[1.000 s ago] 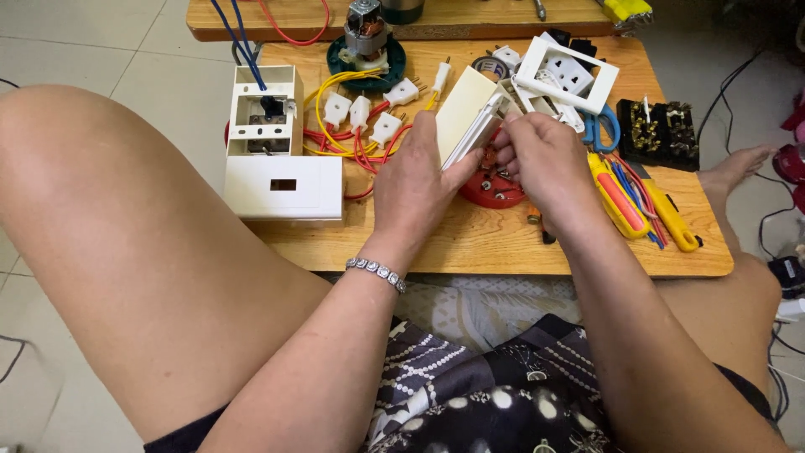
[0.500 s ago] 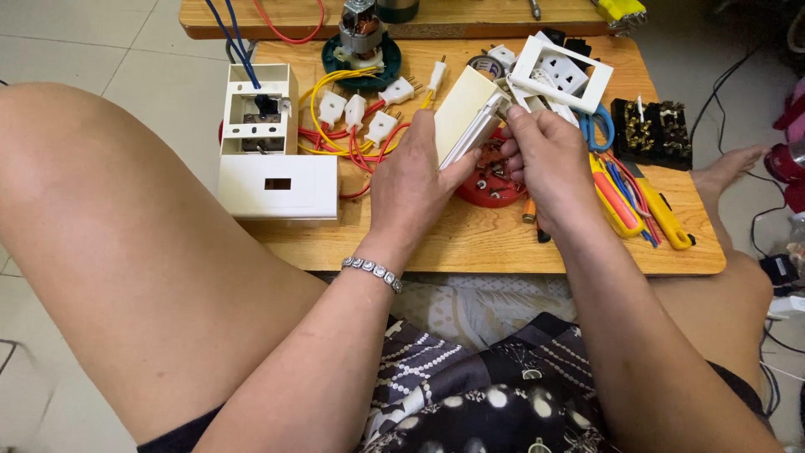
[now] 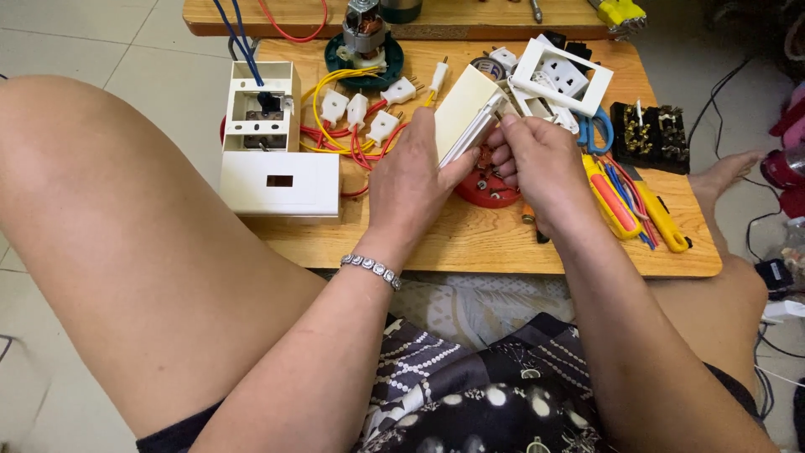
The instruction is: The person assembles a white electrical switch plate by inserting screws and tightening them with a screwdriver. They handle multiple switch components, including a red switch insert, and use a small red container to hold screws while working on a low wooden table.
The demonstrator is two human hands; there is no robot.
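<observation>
Hands above table (image 3: 470, 243): left hand (image 3: 411, 180) grips cream cover plate (image 3: 463, 117); right hand (image 3: 537, 159) pinches its edge, fitting step.

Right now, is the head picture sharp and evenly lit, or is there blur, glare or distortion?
Head view: soft even light, faint shadows, no glare; both hands, left and right, and the cream plate are sharp; wooden table edges bow slightly, wide-angle.

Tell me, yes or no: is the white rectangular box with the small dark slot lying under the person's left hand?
No, the white rectangular box lies on the wooden table, apart from the left hand.
</observation>
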